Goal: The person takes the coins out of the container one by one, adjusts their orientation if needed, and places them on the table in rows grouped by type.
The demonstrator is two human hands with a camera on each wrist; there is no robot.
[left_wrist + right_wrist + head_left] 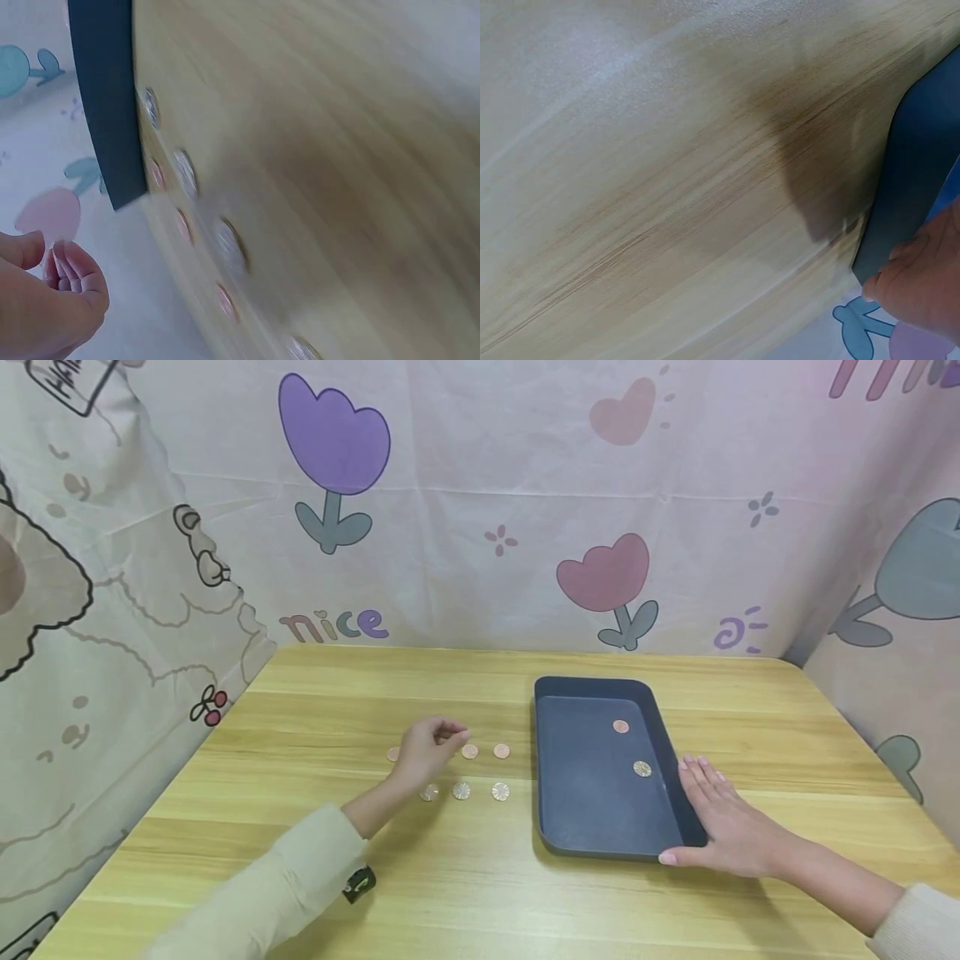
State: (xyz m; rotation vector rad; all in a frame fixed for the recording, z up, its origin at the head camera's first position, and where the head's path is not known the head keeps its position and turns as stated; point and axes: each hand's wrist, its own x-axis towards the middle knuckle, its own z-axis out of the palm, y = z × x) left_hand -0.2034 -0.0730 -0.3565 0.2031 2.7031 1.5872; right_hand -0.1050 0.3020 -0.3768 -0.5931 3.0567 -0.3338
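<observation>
My left hand (423, 752) hovers over a row of copper-coloured coins, its fingers bent and the thumb near the fingertips. The left wrist view shows a gap between that thumb (30, 247) and the fingers, with no coin visible there. Beside it lie a copper coin (501, 751) and, in the nearer row, a silvery coin (500, 791); the hand and forearm hide others. My right hand (738, 835) rests against the right side of a dark rectangular tray (592, 853), fingers straight along the wall, thumb at the near corner. Inside the tray are a copper coin (621, 727) and a gold-toned coin (642, 769).
The wooden table (465, 893) runs back to a printed cloth (465, 585) with flowers and hearts. The tray's left wall stands just right of the coin rows. A small black device (360, 883) sits under the left sleeve.
</observation>
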